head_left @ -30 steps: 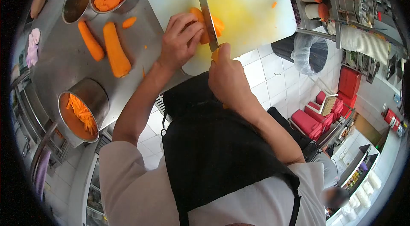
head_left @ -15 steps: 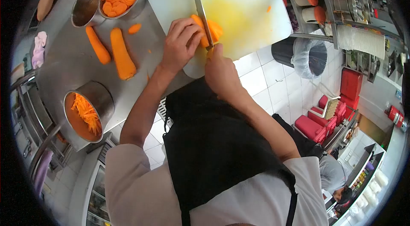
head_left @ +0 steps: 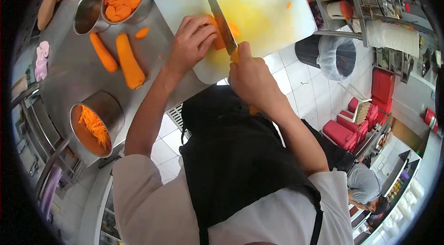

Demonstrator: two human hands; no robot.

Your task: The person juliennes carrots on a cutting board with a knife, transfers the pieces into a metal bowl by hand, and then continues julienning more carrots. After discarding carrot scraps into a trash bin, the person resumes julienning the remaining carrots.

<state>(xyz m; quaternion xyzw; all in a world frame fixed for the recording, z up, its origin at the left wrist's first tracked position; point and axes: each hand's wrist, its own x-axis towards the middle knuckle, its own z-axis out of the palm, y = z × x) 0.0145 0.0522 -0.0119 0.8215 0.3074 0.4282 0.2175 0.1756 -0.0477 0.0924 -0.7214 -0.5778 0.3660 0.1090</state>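
Observation:
My left hand (head_left: 188,43) is closed on an orange carrot piece (head_left: 219,41) near the front edge of the white cutting board (head_left: 277,23). In my right hand (head_left: 253,76) is a kitchen knife (head_left: 215,8) with a yellow handle. Its long blade crosses the board just right of my left fingers, against or very near the carrot. Cut carrot (head_left: 234,29) shows on the blade's far side, partly hidden. Small orange scraps and a yellow stain mark the board.
Two whole carrots (head_left: 130,63) lie on the steel table (head_left: 60,60). Behind them stands a metal bowl (head_left: 145,8) of carrot slices; a metal pot (head_left: 112,111) holds shredded carrot. Right of the board are a lined bin (head_left: 307,53) and shelving. Another person (head_left: 363,182) stands farther off.
My right hand has shifted right and toward my body, and the knife has tilted with it. My left hand keeps its hold on the carrot piece. The whole view has shifted slightly.

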